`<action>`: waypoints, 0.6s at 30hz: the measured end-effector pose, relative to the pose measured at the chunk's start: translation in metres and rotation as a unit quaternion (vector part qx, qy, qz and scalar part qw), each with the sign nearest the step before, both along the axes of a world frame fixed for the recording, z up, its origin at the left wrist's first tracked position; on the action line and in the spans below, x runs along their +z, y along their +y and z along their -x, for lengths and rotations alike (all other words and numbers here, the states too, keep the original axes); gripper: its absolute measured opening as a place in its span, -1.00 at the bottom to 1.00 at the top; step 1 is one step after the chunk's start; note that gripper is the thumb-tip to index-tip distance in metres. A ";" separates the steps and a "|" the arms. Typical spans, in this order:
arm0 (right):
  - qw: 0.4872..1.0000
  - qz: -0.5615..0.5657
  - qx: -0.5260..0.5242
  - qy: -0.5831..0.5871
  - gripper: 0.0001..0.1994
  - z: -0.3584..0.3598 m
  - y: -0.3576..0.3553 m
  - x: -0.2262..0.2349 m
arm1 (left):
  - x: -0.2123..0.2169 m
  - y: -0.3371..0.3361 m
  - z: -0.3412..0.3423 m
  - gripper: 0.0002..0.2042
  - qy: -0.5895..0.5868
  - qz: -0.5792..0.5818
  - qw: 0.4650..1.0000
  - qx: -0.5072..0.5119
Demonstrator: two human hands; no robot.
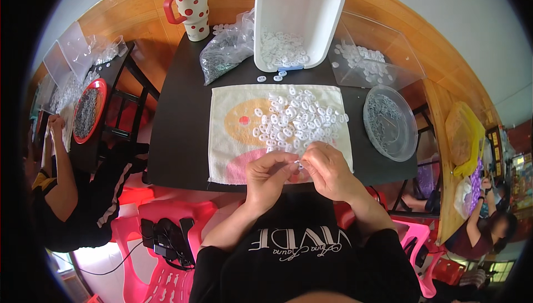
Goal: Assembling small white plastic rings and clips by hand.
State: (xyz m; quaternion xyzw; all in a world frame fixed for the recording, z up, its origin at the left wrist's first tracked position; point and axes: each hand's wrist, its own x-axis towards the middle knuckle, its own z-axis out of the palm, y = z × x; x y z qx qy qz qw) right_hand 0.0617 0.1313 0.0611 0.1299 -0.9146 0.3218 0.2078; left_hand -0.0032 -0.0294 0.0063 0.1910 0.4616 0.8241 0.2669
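My left hand (266,180) and my right hand (328,171) meet over the near edge of a patterned towel (222,128). Between their fingertips is a small white oval piece (298,164); the left thumb and finger pinch it. The right thumb and finger press together at its other side, and what they hold is too small to make out. Just beyond my fingers, a loose pile of white oval pieces (294,117) with holes spreads over the towel. To the right, a round clear tub (410,149) holds many small grey pieces.
Behind the towel a white bin (302,3) opens toward me, with white pieces inside. Beside it are a bag of grey pieces (225,53), a spotted tumbler (199,17) and a clear box (397,45). People sit left and right; a red tray (101,89) is left.
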 end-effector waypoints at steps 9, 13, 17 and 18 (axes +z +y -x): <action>0.997 0.033 0.016 -0.064 -0.90 0.001 0.002 -0.009 | -0.006 -0.001 -0.001 -0.84 0.058 0.021 0.997 0.040; 0.988 0.094 0.008 -0.119 -0.85 0.000 0.005 -0.012 | -0.007 0.001 -0.002 -0.85 0.026 0.010 0.999 0.024; 0.972 0.201 -0.004 -0.124 -0.86 -0.005 0.015 -0.015 | -0.004 0.002 -0.001 -0.84 -0.044 -0.014 0.999 -0.001; 0.972 0.201 -0.004 -0.125 -0.86 -0.006 0.017 -0.014 | -0.006 0.003 0.000 -0.84 -0.044 -0.014 0.999 -0.002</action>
